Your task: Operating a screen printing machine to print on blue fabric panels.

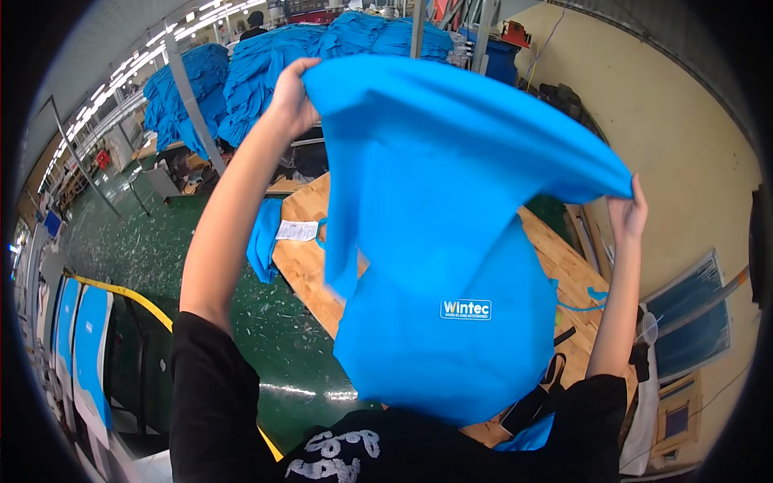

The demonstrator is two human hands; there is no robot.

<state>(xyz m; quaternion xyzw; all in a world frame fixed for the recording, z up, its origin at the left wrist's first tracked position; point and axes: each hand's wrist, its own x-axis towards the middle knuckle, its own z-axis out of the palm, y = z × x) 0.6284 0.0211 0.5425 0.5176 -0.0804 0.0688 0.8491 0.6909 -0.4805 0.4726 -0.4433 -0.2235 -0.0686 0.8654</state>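
Observation:
A bright blue piece of fabric (pixel 419 201) is stretched in the air between my two hands. My left hand (pixel 295 101) pinches its upper left corner, and my right hand (pixel 628 213) grips the far right corner, lower down. Its middle sags toward the wooden table (pixel 303 266). Below it, blue fabric bearing a small white printed label (pixel 465 310) spreads over the near part of the table. Whether this is the same piece or a separate one under it, I cannot tell.
A folded blue bundle (pixel 264 241) hangs at the table's left edge beside a white paper tag (pixel 297 231). Large heaps of blue fabric (pixel 274 72) fill the back. Blue-and-white panels (pixel 90 346) stand at left behind a yellow rail (pixel 133 296). A framed screen (pixel 692 310) leans against the right wall.

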